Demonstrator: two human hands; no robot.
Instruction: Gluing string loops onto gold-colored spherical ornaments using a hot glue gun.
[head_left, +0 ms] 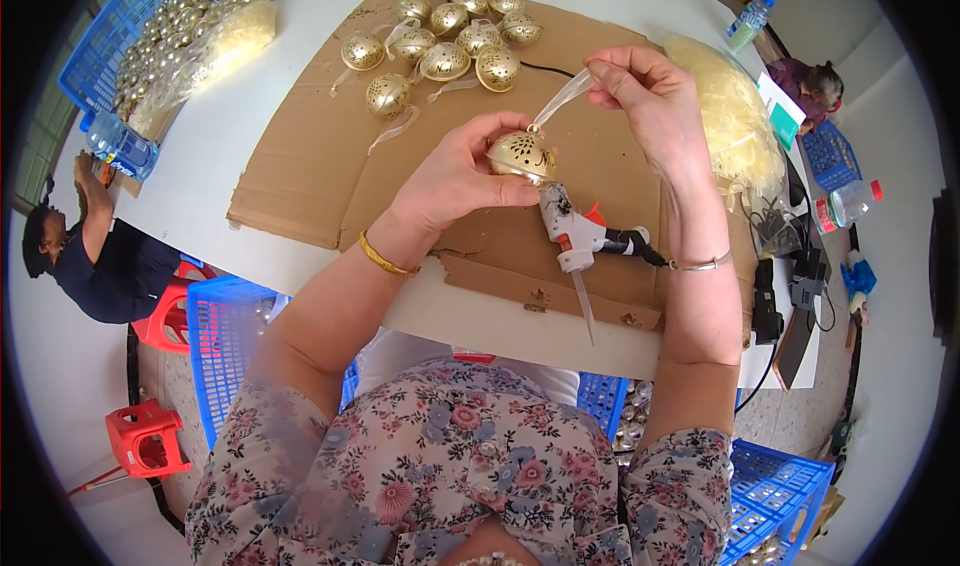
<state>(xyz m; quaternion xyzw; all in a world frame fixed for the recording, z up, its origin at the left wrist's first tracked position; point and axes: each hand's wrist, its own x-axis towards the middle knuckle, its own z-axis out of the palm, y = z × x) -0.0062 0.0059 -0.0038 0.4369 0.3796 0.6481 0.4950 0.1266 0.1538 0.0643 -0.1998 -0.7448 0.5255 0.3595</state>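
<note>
A gold ball ornament (522, 156) with cut-out patterns sits in the fingers of my left hand (465, 171), its small ring facing up. From that ring a pale sheer ribbon (562, 100) runs up to the right, its end pinched by my right hand (640, 91). Just below the ball, a white glue gun (572, 228) with an orange trigger lies on the cardboard sheet (330, 156); a glue stick juts from its rear. Further off on the cardboard stands a cluster of gold ornaments (445, 61), several with ribbons attached.
A heap of cream ribbons (725, 116) lies right of the cardboard. At far left, a blue basket (95, 76) spills many ornaments beside a bag of ribbons (240, 41). Black adapters and cables (805, 286) crowd the right edge. Two people sit nearby; blue crates (225, 346) stand below the table.
</note>
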